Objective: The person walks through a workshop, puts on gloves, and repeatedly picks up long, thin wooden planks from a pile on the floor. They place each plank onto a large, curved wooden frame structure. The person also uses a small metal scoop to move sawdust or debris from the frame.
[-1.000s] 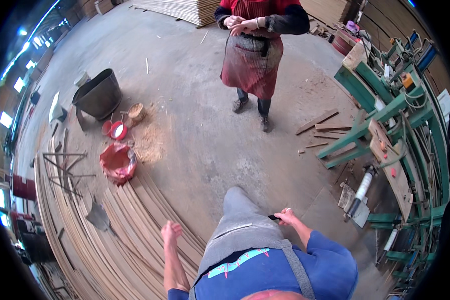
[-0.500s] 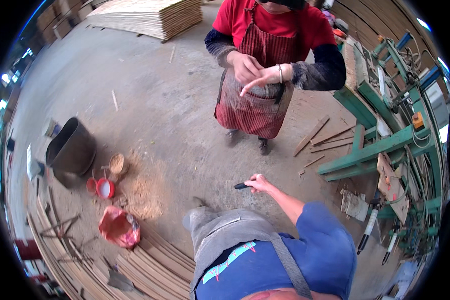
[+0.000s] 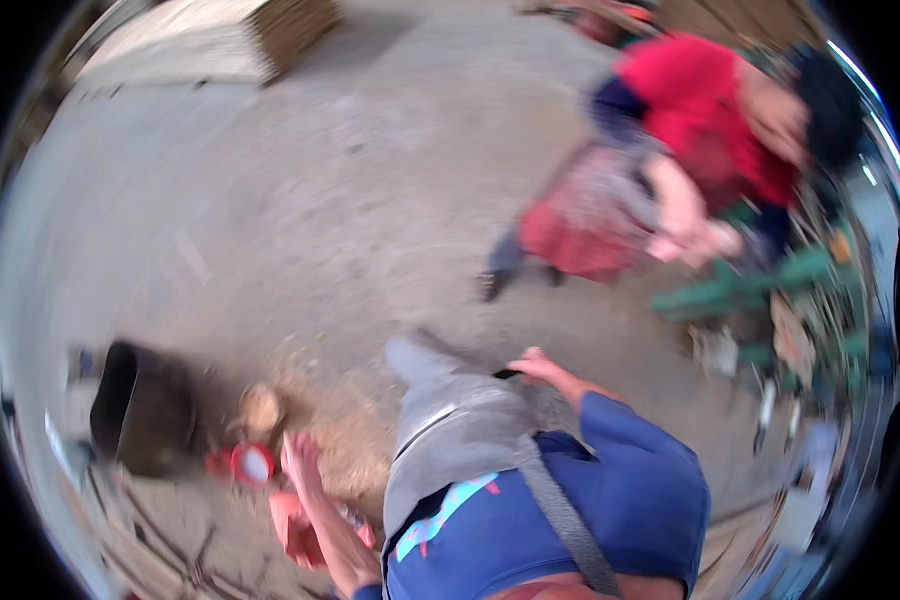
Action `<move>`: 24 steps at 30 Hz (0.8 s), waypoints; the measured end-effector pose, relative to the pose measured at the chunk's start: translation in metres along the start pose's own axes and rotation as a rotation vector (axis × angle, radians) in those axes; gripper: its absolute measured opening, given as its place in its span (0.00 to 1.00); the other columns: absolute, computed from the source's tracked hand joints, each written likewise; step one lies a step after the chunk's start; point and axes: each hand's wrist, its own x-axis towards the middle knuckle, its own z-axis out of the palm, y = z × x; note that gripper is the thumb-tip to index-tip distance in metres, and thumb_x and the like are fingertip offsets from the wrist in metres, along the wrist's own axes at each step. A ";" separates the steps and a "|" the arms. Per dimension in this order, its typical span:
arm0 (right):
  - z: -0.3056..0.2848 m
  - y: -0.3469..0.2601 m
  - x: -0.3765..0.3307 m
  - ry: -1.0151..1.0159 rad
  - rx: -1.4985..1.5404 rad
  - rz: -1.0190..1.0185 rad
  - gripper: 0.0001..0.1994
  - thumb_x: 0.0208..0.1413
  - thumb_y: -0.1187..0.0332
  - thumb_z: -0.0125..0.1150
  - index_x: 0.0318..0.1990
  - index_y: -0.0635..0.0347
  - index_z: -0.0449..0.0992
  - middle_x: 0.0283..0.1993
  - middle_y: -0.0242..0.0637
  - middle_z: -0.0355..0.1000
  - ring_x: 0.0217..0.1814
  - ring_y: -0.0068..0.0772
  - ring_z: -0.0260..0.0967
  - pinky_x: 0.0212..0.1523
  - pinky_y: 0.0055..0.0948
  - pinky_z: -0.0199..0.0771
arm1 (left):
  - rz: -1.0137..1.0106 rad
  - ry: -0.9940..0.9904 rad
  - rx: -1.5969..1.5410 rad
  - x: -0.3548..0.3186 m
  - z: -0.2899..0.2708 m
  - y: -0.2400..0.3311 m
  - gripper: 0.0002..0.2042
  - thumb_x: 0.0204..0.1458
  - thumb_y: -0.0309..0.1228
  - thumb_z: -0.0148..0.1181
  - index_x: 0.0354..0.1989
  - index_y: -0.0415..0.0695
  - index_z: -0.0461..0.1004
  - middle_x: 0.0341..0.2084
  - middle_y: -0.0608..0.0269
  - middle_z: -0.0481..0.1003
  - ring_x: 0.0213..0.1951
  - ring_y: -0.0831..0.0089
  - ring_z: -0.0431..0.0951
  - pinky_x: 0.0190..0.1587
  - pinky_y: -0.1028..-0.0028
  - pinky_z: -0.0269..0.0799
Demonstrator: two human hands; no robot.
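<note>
My right hand (image 3: 536,364) is out in front of my grey apron (image 3: 450,420), closed on a short black stick-shaped thing (image 3: 508,374). Blur hides its kind. To the left, my left hand (image 3: 300,454) is raised over the sawdust-strewn floor, its fingers smeared by motion. Beside it stands a red-rimmed bucket (image 3: 238,463) with pale contents. Below my left forearm lies a pinkish-red bag (image 3: 295,530), partly covered by the arm.
A co-worker in a red top (image 3: 685,85) and striped apron leans over at right, hands together, by a green machine frame (image 3: 750,285). A dark bin (image 3: 160,410) and a round tan container (image 3: 261,408) stand left. Stacked boards (image 3: 190,45) rise at the far left.
My left hand has come into view near the bucket and bag. The view has swung, and the co-worker now appears farther right, bent over. My right hand still grips the black thing.
</note>
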 end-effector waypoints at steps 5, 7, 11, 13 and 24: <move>0.031 -0.137 0.059 0.013 0.008 0.066 0.18 0.46 0.55 0.64 0.18 0.63 0.75 0.16 0.38 0.71 0.13 0.26 0.67 0.12 0.27 0.63 | 0.064 0.262 0.378 0.112 0.053 0.120 0.16 0.59 0.42 0.53 0.45 0.40 0.72 0.33 0.57 0.79 0.28 0.72 0.79 0.30 0.74 0.75; 0.023 -0.229 0.095 -0.025 -0.024 0.051 0.18 0.47 0.56 0.64 0.19 0.63 0.75 0.18 0.38 0.72 0.13 0.27 0.68 0.11 0.26 0.63 | 0.012 0.313 0.385 0.137 0.052 0.130 0.18 0.58 0.43 0.54 0.44 0.39 0.72 0.32 0.57 0.79 0.28 0.70 0.79 0.30 0.73 0.75; 0.002 -0.433 0.158 -0.069 -0.049 -0.099 0.17 0.48 0.58 0.66 0.31 0.66 0.74 0.20 0.36 0.72 0.15 0.24 0.70 0.11 0.22 0.62 | -0.192 0.572 0.207 0.132 0.012 0.117 0.18 0.58 0.44 0.52 0.41 0.39 0.72 0.30 0.58 0.78 0.27 0.68 0.78 0.28 0.69 0.74; 0.006 -0.563 0.198 -0.090 -0.076 -0.197 0.17 0.48 0.59 0.66 0.35 0.66 0.73 0.23 0.35 0.73 0.16 0.23 0.70 0.11 0.21 0.63 | -0.360 0.771 0.004 0.127 -0.031 0.069 0.14 0.57 0.42 0.51 0.30 0.45 0.73 0.20 0.64 0.72 0.19 0.74 0.71 0.20 0.72 0.66; 0.110 -1.001 0.277 -0.208 -0.244 -0.299 0.15 0.46 0.59 0.65 0.30 0.64 0.73 0.22 0.36 0.72 0.17 0.25 0.69 0.14 0.24 0.67 | -0.497 0.716 0.072 0.379 -0.054 0.350 0.17 0.58 0.43 0.52 0.34 0.39 0.73 0.30 0.56 0.78 0.25 0.67 0.77 0.27 0.69 0.74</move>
